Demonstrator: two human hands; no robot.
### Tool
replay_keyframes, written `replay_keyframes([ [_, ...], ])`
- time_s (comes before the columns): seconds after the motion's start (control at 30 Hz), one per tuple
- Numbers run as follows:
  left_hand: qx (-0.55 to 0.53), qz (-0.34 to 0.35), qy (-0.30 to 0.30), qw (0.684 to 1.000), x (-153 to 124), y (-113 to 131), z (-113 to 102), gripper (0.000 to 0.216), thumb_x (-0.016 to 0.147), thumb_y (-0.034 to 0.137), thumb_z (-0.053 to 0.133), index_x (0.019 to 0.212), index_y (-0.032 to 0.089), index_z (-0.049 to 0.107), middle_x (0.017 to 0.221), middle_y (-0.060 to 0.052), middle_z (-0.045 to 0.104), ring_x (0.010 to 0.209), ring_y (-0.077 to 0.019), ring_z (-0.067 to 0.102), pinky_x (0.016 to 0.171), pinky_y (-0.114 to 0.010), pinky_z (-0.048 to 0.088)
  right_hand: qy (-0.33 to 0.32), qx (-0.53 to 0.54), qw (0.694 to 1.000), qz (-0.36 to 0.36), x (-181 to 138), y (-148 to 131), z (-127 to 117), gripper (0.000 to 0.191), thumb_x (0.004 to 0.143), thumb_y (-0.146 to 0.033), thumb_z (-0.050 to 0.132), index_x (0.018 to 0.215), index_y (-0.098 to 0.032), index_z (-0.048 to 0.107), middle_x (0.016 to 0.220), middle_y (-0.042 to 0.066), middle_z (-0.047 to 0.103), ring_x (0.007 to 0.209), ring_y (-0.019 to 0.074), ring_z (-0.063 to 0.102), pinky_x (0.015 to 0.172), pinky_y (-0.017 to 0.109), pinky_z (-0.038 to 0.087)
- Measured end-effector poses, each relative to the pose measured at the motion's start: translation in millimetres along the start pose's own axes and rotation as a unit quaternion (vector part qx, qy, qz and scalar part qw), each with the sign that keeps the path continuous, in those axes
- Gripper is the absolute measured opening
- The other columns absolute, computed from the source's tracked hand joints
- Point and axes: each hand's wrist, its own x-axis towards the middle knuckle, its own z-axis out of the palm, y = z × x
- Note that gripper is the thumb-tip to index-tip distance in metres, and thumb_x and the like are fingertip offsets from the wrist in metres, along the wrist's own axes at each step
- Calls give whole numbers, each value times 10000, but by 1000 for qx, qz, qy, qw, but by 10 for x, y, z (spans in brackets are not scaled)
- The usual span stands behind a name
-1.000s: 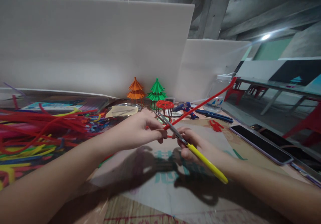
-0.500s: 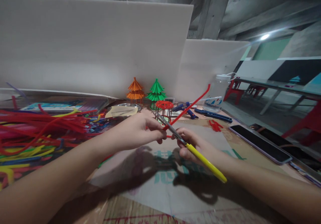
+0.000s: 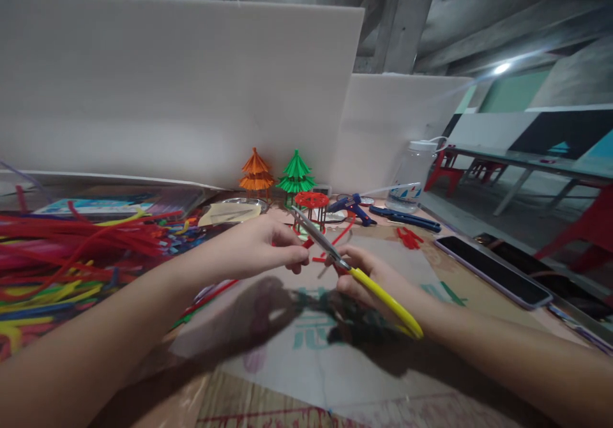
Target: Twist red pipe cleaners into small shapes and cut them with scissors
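My left hand (image 3: pixel 280 246) is pinched round a short red pipe cleaner (image 3: pixel 308 243) whose end pokes out by the fingertips. In my right hand (image 3: pixel 366 271) are scissors with yellow handles (image 3: pixel 330 246), blades pointing up and left, just right of the left fingers. Behind the blades a longer red pipe cleaner piece (image 3: pixel 343 231) slants, apart from the left hand; whether it rests on anything I cannot tell. A small red bit (image 3: pixel 319 260) shows between the hands. Beyond stands a red round-topped model (image 3: pixel 311 200) on dark legs, partly covered by the blades.
Orange (image 3: pixel 256 172) and green (image 3: pixel 295 171) tiered pagoda models stand at the back. A pile of coloured pipe cleaners (image 3: pixel 71 249) lies left. To the right are a glue gun (image 3: pixel 354 207), blue pliers (image 3: pixel 405 218), red cut pieces (image 3: pixel 408 237), a bottle (image 3: pixel 407 175) and a phone (image 3: pixel 493 271).
The long red pipe cleaner that stretched up right from my left hand is cut; only a short end stays in the fingers. The loose part has dropped behind the scissors.
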Motion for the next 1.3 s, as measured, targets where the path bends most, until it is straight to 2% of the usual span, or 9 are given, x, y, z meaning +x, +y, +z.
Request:
replay_keyframes([
  [0.13,12,-27,37,999,-53,-8,-128,319,838,447,560,769,208,760,727,0,722,718,-158,643,654,-226,444,37,-111,993,5,76,-9,-99,408,789,-517,650,1041,-210,558,805,16,565,628,134,496,539,270,375],
  [0.27,32,-84,141,986,-29,-92,-159,317,824,464,575,854,211,764,848,-18,743,795,-192,645,705,-256,454,-11,-337,941,4,59,18,-152,284,812,-372,633,1056,-228,646,892,72,662,783,220,596,654,322,427],
  [0.47,49,-30,109,992,199,-394,228,303,856,387,532,947,175,728,852,-44,736,767,-185,650,681,-253,455,-87,-445,891,-31,-79,21,23,501,840,-326,560,1334,-253,516,1116,125,634,979,291,607,807,410,460],
  [0.63,113,-45,111,986,244,-487,454,317,886,377,475,938,174,713,907,-68,736,814,-205,650,683,-265,436,-100,-443,888,-72,-45,-15,-49,380,885,-412,536,1206,-224,612,1142,134,611,961,272,600,791,387,463],
  [0.77,168,-39,109,979,239,-505,457,389,921,417,405,933,191,721,932,-77,734,831,-227,643,683,-290,418,-5,-452,889,-73,170,50,-314,291,929,-336,482,1105,-209,676,1019,101,698,890,243,633,754,348,455],
  [0.9,160,-43,119,979,275,-565,511,326,888,390,468,955,231,744,958,-45,747,847,-226,660,712,-291,447,85,-484,865,-100,446,281,-522,312,896,-218,514,1175,-211,656,1176,88,682,1043,247,611,861,337,439],
  [1.0,152,-39,139,978,302,-623,576,324,878,358,490,1056,240,734,1037,-53,744,886,-237,675,758,-306,477,86,-513,848,-104,545,454,-549,289,914,-221,484,1137,-204,668,1141,83,697,1033,231,620,853,312,433],
  [1.13,118,-43,162,979,315,-665,613,349,863,336,523,1135,230,712,1062,-76,740,931,-259,678,786,-332,499,79,-567,818,-59,536,548,-505,248,934,-241,433,951,-200,677,889,71,727,809,220,656,663,287,407],
  [1.3,52,-40,201,977,326,-684,642,333,870,297,505,1124,226,709,1018,-65,747,871,-239,694,754,-327,517,148,-532,831,-69,439,456,-454,196,919,-265,460,1021,-194,611,861,72,712,697,190,633,582,268,374],
])
